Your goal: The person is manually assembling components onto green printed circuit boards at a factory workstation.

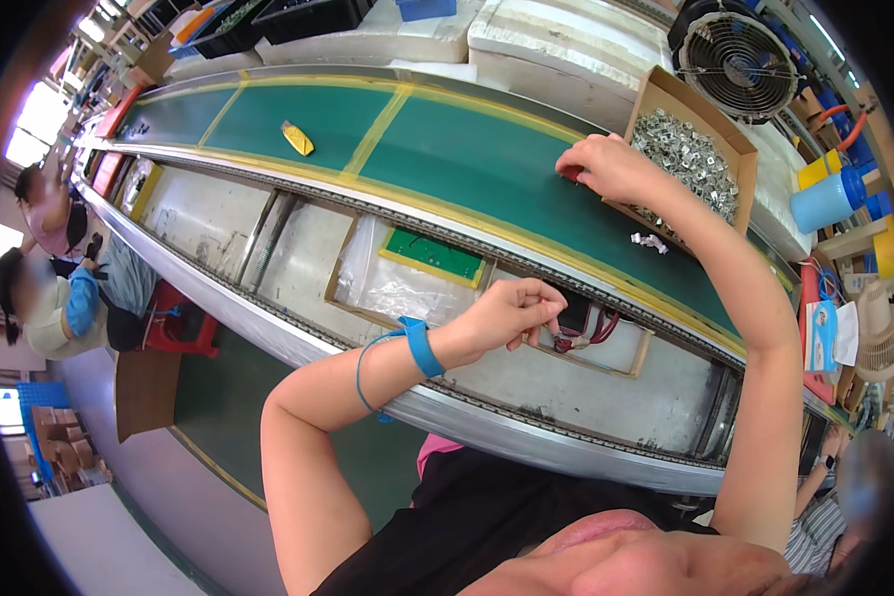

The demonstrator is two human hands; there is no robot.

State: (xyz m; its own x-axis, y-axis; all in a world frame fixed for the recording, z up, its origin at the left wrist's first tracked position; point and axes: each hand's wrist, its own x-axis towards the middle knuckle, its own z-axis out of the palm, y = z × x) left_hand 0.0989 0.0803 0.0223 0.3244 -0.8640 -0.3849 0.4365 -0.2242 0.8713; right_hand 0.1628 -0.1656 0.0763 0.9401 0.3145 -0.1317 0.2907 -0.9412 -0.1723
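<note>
My left hand (512, 316), with a blue wrist strap (422, 348) on its wrist, hovers over the lower track, fingers curled together. What they hold, if anything, I cannot make out. Close to its fingertips, dark red cables (591, 333) lie in a shallow tray. My right hand (611, 169) reaches across the green belt (487, 159), its fingers bent around a small red piece (572, 173) that is mostly hidden. Beside that hand stands a cardboard box (748, 184) full of small silver metal parts (687, 159). Below my right wrist, a small pale part (650, 241) rests on the belt.
A yellow object (296, 139) lies on the belt farther left. A green circuit board (432, 253) and clear plastic bags (392, 283) sit in a tray on the lower track. White foam blocks (566, 45) and a black fan (740, 65) stand behind. Other people (45, 308) sit at the left.
</note>
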